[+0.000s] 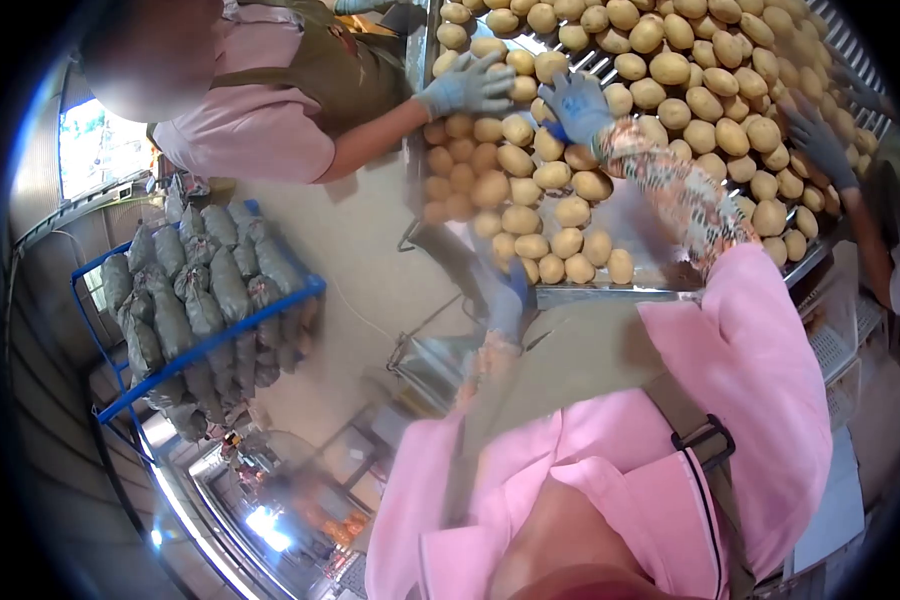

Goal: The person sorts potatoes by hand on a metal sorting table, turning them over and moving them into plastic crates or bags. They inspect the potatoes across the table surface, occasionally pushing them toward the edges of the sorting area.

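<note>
Many potatoes point(572, 211) lie on a metal sorting table point(660, 240). My right hand point(578, 108), in a light blue glove, reaches across the table with its fingers spread, resting on or just over potatoes near the middle. My left hand point(505, 296), also gloved, is low by the table's near-left corner, close to the nearest potatoes. Motion smears its fingers, so whether it holds anything is hidden. Patterned sleeve covers point(660, 175) run up both my forearms.
At the table's left side a co-worker's gloved hand point(470, 88) touches potatoes. Another person's gloved hand point(818, 140) is at the right side. Filled mesh sacks point(205, 305) are stacked on a blue-framed rack point(215, 345) to the left. Metal slats point(860, 70) show at the far right.
</note>
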A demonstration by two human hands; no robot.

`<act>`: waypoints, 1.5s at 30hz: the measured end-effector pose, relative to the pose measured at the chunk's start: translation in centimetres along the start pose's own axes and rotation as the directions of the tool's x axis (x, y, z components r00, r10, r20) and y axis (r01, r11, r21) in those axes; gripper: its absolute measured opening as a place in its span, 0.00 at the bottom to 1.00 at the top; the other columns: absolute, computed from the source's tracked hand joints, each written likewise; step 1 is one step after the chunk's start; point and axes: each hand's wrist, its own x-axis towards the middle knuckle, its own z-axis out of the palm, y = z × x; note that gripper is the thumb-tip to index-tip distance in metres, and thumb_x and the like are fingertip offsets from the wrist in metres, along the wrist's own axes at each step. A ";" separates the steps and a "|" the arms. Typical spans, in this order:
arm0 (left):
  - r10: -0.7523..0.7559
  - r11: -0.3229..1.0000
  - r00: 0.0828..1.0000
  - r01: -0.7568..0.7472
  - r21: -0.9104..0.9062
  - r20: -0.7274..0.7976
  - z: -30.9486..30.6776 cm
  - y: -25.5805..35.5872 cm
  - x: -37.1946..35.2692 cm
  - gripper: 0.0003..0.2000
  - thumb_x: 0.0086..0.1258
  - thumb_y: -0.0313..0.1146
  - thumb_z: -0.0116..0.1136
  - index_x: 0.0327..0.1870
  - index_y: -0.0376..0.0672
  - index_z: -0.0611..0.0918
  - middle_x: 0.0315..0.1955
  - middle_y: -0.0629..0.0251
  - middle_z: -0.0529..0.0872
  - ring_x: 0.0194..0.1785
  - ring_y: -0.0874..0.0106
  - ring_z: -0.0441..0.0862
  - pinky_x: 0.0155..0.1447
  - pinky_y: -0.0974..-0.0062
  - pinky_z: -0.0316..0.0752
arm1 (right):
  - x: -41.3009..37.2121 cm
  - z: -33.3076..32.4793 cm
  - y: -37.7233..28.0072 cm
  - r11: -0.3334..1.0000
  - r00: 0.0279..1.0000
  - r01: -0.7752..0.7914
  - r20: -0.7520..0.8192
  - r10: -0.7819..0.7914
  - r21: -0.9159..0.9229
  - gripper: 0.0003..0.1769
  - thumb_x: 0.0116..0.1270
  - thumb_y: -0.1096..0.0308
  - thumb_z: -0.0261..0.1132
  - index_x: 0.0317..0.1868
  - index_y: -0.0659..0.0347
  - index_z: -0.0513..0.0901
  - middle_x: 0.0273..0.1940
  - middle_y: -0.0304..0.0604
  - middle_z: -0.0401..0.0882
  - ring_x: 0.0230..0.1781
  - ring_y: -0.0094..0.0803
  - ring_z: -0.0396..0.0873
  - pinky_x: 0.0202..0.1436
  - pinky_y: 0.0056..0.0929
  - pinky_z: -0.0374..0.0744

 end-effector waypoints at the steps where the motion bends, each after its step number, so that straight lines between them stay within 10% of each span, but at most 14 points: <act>1: 0.180 0.963 0.982 -0.164 0.212 -0.059 0.0 1.1 0.3 0.36 0.66 0.47 0.58 0.70 0.36 0.61 0.68 0.41 0.60 0.69 0.46 0.60 0.71 0.57 0.59 | -1.8 0.3 -0.7 1.000 1.000 -0.009 0.000 0.009 -0.004 0.25 0.61 0.47 0.61 0.55 0.50 0.76 0.49 0.46 0.74 0.51 0.43 0.74 0.50 0.41 0.74; 8: 0.270 0.790 0.841 -0.472 0.392 0.468 2.0 7.5 1.4 0.31 0.67 0.54 0.51 0.68 0.47 0.69 0.72 0.52 0.60 0.75 0.39 0.44 0.76 0.48 0.41 | -14.7 7.9 -3.3 0.839 0.956 0.199 -0.289 -0.052 0.506 0.26 0.62 0.54 0.66 0.56 0.56 0.72 0.50 0.51 0.76 0.49 0.43 0.76 0.53 0.44 0.74; 10: 0.289 0.762 0.821 -0.509 0.400 0.493 1.6 7.6 1.0 0.32 0.67 0.55 0.49 0.69 0.47 0.69 0.72 0.52 0.60 0.75 0.38 0.42 0.76 0.46 0.39 | -17.2 2.9 -4.0 -0.189 0.821 -0.488 0.522 0.230 0.852 0.22 0.66 0.58 0.62 0.56 0.58 0.72 0.48 0.46 0.77 0.46 0.33 0.77 0.49 0.35 0.77; 12: 0.340 0.807 0.795 -0.521 0.277 0.503 2.9 3.7 2.3 0.33 0.67 0.58 0.48 0.69 0.48 0.68 0.72 0.56 0.61 0.75 0.37 0.38 0.74 0.41 0.35 | -19.3 6.3 -2.5 -0.377 0.936 -0.145 0.250 0.248 0.915 0.20 0.69 0.67 0.62 0.59 0.61 0.72 0.50 0.42 0.78 0.47 0.27 0.78 0.48 0.27 0.80; 15: 0.389 0.691 0.782 -0.598 0.407 0.487 0.5 2.9 1.0 0.33 0.68 0.59 0.48 0.71 0.54 0.66 0.74 0.65 0.57 0.76 0.41 0.41 0.74 0.42 0.35 | -22.4 1.5 -2.9 -0.182 0.936 -0.035 0.096 0.340 0.983 0.24 0.65 0.73 0.64 0.61 0.63 0.71 0.54 0.44 0.77 0.51 0.28 0.77 0.51 0.28 0.79; 17: 0.447 0.687 0.752 -0.636 0.352 0.485 -0.1 1.5 1.4 0.32 0.68 0.59 0.48 0.71 0.55 0.66 0.75 0.66 0.56 0.76 0.41 0.42 0.74 0.42 0.35 | -23.3 0.0 -3.7 0.509 0.832 0.070 -0.332 0.445 0.858 0.28 0.63 0.76 0.67 0.63 0.64 0.69 0.56 0.46 0.77 0.53 0.30 0.77 0.54 0.27 0.79; 18: 0.496 0.682 0.727 -0.665 0.304 0.475 -0.2 0.9 1.5 0.32 0.68 0.59 0.48 0.71 0.57 0.66 0.75 0.67 0.55 0.76 0.41 0.42 0.74 0.42 0.35 | -23.5 -0.3 -4.7 0.514 0.826 0.056 -0.329 0.457 0.856 0.28 0.63 0.76 0.67 0.63 0.64 0.69 0.56 0.46 0.77 0.53 0.30 0.77 0.54 0.27 0.79; 20: 0.483 0.696 0.730 -0.655 0.294 0.484 -0.6 1.6 1.1 0.32 0.68 0.59 0.48 0.72 0.58 0.65 0.75 0.65 0.55 0.76 0.41 0.42 0.74 0.40 0.36 | -24.0 -1.0 -6.0 -0.140 0.815 0.396 -0.277 0.509 0.908 0.23 0.68 0.62 0.64 0.59 0.65 0.74 0.56 0.49 0.76 0.53 0.35 0.78 0.58 0.31 0.77; 21: 0.473 0.707 0.727 -0.650 0.278 0.497 -0.8 1.9 1.0 0.33 0.68 0.59 0.48 0.72 0.58 0.64 0.75 0.65 0.55 0.76 0.40 0.42 0.73 0.40 0.35 | -24.5 -0.6 -5.6 -0.122 0.804 0.395 -0.278 0.526 0.911 0.23 0.68 0.62 0.64 0.59 0.65 0.74 0.56 0.49 0.76 0.53 0.35 0.78 0.58 0.31 0.77; 24: 0.427 0.711 0.717 -0.642 0.286 0.551 -1.4 3.3 0.4 0.34 0.68 0.60 0.49 0.73 0.58 0.62 0.75 0.65 0.55 0.76 0.40 0.41 0.73 0.38 0.36 | -24.8 1.2 -4.4 -0.979 0.985 -0.168 0.060 -0.162 0.114 0.41 0.69 0.34 0.46 0.62 0.65 0.72 0.43 0.47 0.82 0.30 0.26 0.80 0.26 0.21 0.79; 26: 0.652 0.576 0.653 -0.757 0.310 0.385 -1.4 3.3 0.0 0.23 0.66 0.45 0.51 0.60 0.47 0.70 0.61 0.60 0.70 0.64 0.44 0.59 0.63 0.43 0.55 | -25.5 1.2 -5.3 -0.980 0.983 -0.128 0.150 -0.105 0.153 0.43 0.68 0.32 0.47 0.63 0.66 0.71 0.39 0.45 0.83 0.21 0.22 0.75 0.16 0.18 0.71; 38: 0.591 0.569 0.724 -0.687 0.452 0.356 -5.1 -4.5 2.6 0.30 0.67 0.45 0.54 0.71 0.52 0.65 0.67 0.62 0.68 0.65 0.50 0.65 0.64 0.46 0.61 | -28.5 3.1 -6.1 -0.989 0.994 -0.082 0.085 -0.072 0.120 0.41 0.71 0.35 0.45 0.64 0.65 0.69 0.36 0.40 0.80 0.20 0.22 0.73 0.18 0.19 0.70; 41: 0.477 0.758 0.803 -0.582 0.295 0.357 -5.7 -7.0 3.4 0.26 0.66 0.41 0.55 0.66 0.48 0.68 0.58 0.50 0.72 0.60 0.51 0.69 0.62 0.54 0.64 | -28.7 2.4 -6.5 -0.986 0.970 -0.167 -0.173 -0.169 0.026 0.40 0.70 0.35 0.46 0.64 0.64 0.69 0.33 0.39 0.78 0.19 0.22 0.71 0.16 0.19 0.66; 45: 0.293 0.919 0.930 -0.338 0.202 0.222 -6.2 -6.9 3.2 0.30 0.69 0.48 0.53 0.68 0.41 0.68 0.64 0.43 0.68 0.67 0.47 0.65 0.68 0.52 0.60 | -29.3 -0.3 -8.0 -0.996 0.996 -0.007 0.091 0.002 0.094 0.39 0.70 0.36 0.47 0.64 0.63 0.69 0.32 0.40 0.77 0.21 0.25 0.72 0.19 0.20 0.67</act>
